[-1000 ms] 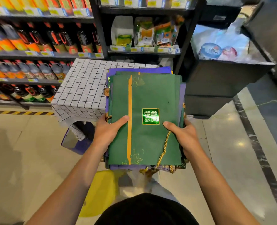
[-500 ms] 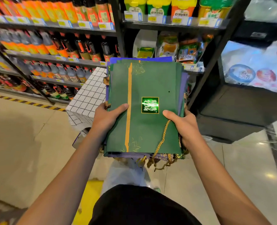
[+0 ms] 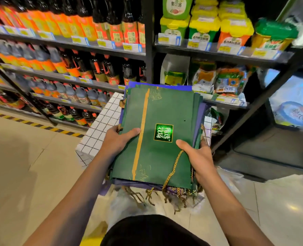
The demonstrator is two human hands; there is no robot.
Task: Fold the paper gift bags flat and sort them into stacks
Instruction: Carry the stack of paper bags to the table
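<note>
I hold a stack of flattened paper gift bags [image 3: 166,110] in the air in front of me. The top bag is dark green with an orange stripe and a shiny green label; purple bags show at the edges underneath. Gold cord handles [image 3: 172,173] hang from the near end. My left hand [image 3: 117,141] grips the stack's left edge, thumb on top. My right hand [image 3: 198,157] grips the right edge, thumb lying on the top bag. Below the stack stands a white grid-patterned stool [image 3: 101,128], mostly hidden by the bags.
Shop shelves [image 3: 67,41] with bottles fill the left and back. A black rack [image 3: 218,52] with jars and packets stands right behind the stack. A dark counter [image 3: 271,157] is at the right. Tiled floor [image 3: 23,166] lies open at the left.
Both hands have lifted the stack up off the stool and hold it higher. The view has tilted upward, so more shelves show and the stool has slid under the bags.
</note>
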